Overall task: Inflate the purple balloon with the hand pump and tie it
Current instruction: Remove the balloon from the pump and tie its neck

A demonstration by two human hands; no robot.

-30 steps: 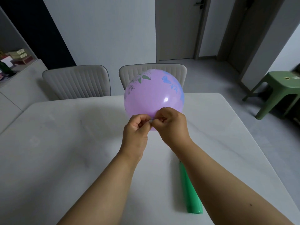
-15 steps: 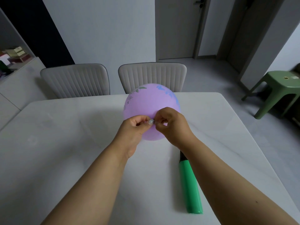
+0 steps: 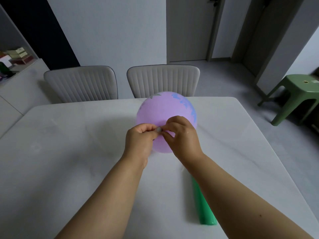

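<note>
The inflated purple balloon (image 3: 162,111), printed with blue and grey-green shapes, sits low over the white table (image 3: 69,144) just beyond my hands. My left hand (image 3: 140,140) and my right hand (image 3: 183,135) meet at its near side, and both pinch the balloon's neck between thumb and fingertips. The neck itself is mostly hidden by my fingers. The green hand pump (image 3: 203,206) lies on the table under my right forearm, its far end covered by the arm.
Two grey ribbed chairs (image 3: 81,83) (image 3: 164,80) stand at the table's far edge. A green plastic stool (image 3: 296,94) is on the floor to the right. A counter with boxes (image 3: 17,56) is at far left.
The balloon and both hands have dropped lower toward the table. Both hands kept pinching the neck throughout.
</note>
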